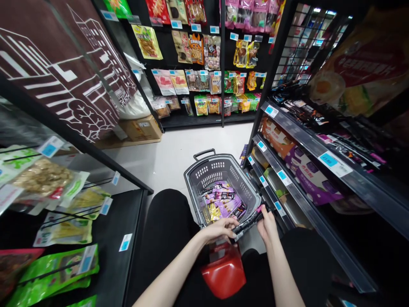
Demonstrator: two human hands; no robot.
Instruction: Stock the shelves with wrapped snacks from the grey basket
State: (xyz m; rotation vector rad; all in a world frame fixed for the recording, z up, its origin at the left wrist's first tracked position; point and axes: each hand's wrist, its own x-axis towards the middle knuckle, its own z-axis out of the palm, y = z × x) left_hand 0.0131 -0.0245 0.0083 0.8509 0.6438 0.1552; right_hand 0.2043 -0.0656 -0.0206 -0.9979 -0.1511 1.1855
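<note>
Both hands have hold of a long, slim black snack packet [248,224] with a pink end, tilted across the near rim of the grey shopping basket. My left hand [220,229] pinches its lower left end; my right hand [267,225] grips the pink upper right end. The basket [189,181] stands on the floor between my knees, its dark handle folded to the far side. Inside lie several purple packets [228,207], black packets [224,195] and a yellow packet [214,211]. Close below my left hand is a glossy red plastic object [224,273], partly hidden.
On the right, a shelf holds more slim black packets [308,111], with purple boxes [311,175] on the tier below. Bagged snacks [68,179] hang on the left rack. Across the pale floor [172,153] stands a wall of hanging snacks; a cardboard box [140,129] sits at left.
</note>
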